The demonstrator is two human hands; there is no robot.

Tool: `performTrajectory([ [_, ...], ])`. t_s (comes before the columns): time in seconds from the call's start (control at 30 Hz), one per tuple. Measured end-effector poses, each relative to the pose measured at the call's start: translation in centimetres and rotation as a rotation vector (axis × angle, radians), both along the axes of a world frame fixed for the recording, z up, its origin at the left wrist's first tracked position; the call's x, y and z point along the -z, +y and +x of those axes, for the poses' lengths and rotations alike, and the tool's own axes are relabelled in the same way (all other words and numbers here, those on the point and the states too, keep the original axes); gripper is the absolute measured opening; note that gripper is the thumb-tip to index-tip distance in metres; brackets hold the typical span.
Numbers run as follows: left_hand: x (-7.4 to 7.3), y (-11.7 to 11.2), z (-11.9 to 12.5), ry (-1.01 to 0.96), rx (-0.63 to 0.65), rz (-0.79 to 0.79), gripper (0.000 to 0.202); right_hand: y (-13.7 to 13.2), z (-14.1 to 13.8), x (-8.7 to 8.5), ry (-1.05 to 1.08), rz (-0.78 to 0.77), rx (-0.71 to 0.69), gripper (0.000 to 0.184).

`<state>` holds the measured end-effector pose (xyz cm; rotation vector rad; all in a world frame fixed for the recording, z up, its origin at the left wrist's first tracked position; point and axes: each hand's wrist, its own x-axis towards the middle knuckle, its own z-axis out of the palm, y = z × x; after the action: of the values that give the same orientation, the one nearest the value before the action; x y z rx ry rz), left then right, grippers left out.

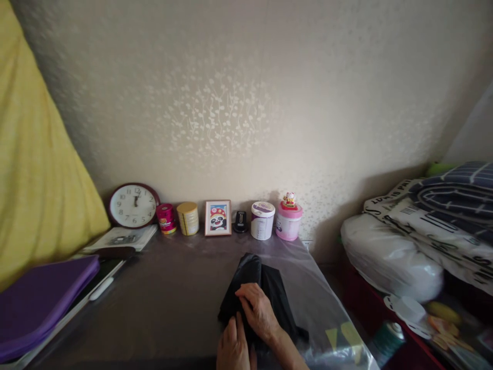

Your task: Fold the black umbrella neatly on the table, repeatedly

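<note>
A black, thin, creased piece of material point(273, 282) lies on the table in front of me, with folds and pointed corners. Whether it is a plastic bag or fabric, I cannot tell. My right hand point(259, 311) reaches across its middle, fingers bent and pinched together on a fold. Just below and to the left, my left hand point(233, 345) has its fingers closed at the near edge of the same material. The two hands almost touch. Part of the material is hidden under them.
Along the wall stand a clock point(133, 205), a pink can point(166, 219), a yellow tin point(188, 218), a panda picture point(217, 218), a small black item point(241, 222) and two tubs point(263, 221). A purple folder point(46, 300) lies left. Bedding point(454, 205) is piled right, beyond the table edge.
</note>
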<state>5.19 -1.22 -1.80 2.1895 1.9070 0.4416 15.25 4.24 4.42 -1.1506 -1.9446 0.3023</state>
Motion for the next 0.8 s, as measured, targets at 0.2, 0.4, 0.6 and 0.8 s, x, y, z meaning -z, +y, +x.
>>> performTrajectory([
  [0.2,-0.1,0.0,0.3,0.034,-0.018,-0.018,0.063,1.6,0.9,1.3,-0.131,0.022,0.058,0.025],
  [0.4,-0.6,0.1,0.6,0.08,-0.043,-0.069,0.061,6.3,1.5,0.7,-0.199,-0.082,0.123,0.024],
  [0.6,-1.7,0.3,0.5,0.07,-0.03,-0.192,0.067,9.6,1.7,0.5,-0.267,-0.17,0.224,0.023],
  [0.8,-2.2,0.6,0.3,0.096,-0.027,-0.254,0.065,11.4,1.6,0.7,-0.236,-0.244,0.377,0.024],
])
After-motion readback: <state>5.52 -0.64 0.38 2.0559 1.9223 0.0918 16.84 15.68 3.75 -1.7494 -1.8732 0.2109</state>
